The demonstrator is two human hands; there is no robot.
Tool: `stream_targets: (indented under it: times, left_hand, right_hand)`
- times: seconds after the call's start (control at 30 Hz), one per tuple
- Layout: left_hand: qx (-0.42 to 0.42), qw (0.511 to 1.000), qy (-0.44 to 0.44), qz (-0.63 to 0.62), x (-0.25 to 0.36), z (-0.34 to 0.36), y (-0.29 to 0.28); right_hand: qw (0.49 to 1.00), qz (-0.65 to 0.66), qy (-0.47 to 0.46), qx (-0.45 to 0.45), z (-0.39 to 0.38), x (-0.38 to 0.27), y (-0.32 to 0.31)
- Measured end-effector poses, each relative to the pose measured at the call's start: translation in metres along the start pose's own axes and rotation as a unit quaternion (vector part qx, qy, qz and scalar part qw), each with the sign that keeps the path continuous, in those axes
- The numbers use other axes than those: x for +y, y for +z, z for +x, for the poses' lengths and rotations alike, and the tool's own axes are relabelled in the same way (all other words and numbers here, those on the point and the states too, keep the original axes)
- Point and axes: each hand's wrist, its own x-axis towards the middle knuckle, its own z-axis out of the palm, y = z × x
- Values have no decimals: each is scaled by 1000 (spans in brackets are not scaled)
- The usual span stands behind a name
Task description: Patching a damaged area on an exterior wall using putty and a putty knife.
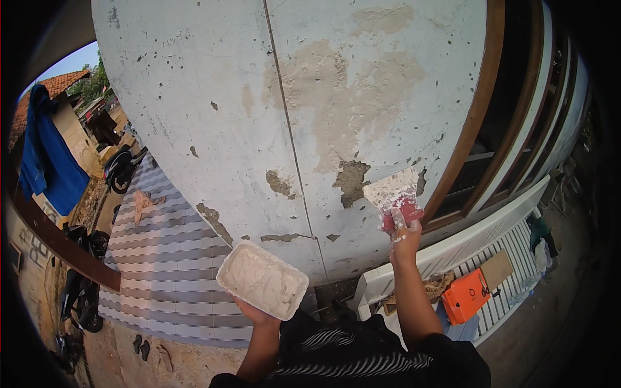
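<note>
Head view — clasps a flat red paste-smeared scraper near-upright in curled fingers of the nearer right hand, just right of a jagged grey wall patch, supports a white rectangular paste tub with the left hand — cannot tell its finger spread.

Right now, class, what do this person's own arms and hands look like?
The sleeves are black, leaving the forearms bare. No gloves, watch or bracelet show. The right hand has whitish smears; the left hand is partly hidden.

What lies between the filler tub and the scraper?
In the head view, between tub and scraper: white wall, crossed by a dark line, and a small chip.
</note>
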Motion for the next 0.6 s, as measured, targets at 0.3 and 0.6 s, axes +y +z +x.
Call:
stream_targets:
  times: [0.3,0.6]
  left_hand:
    - [11,1000,10,9,11,2,-7]
    - [-35,999,0,-30,16,20,13]
  right_hand:
    - [978,-117,-169,-21,7,-4,38]
    - [890,-261,-370,-54,21,14,60]
